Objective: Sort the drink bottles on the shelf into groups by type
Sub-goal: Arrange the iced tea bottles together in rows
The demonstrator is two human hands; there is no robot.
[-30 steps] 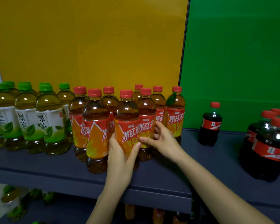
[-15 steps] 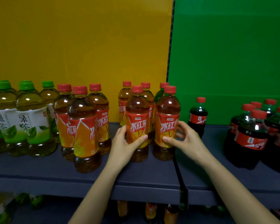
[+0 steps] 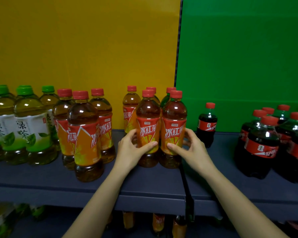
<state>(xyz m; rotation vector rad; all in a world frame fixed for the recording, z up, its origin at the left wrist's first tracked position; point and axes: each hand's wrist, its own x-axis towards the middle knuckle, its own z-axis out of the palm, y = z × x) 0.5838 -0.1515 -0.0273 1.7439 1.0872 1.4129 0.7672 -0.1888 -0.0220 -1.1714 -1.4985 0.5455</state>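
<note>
I read glossy, clear plastic on the iced tea bottles [image 3: 148, 109] at twelve o'clock, their labels slick film; the cola bottles [image 3: 262, 145] at three o'clock shine likewise. The shelf [image 3: 144, 184] looks matt and smooth, and the yellow panel [image 3: 84, 40] behind is matt too.

The dark shelf [image 3: 144, 182] carries upright green tea bottles [image 3: 31, 127], iced tea bottles [image 3: 86, 138] and cola bottles [image 3: 261, 148].

Forearms extended (thumbs frontward), left hand [image 3: 131, 150] grips left tea bottle [image 3: 147, 129], right hand [image 3: 192, 150] seemingly grips right tea bottle [image 3: 173, 129].
</note>
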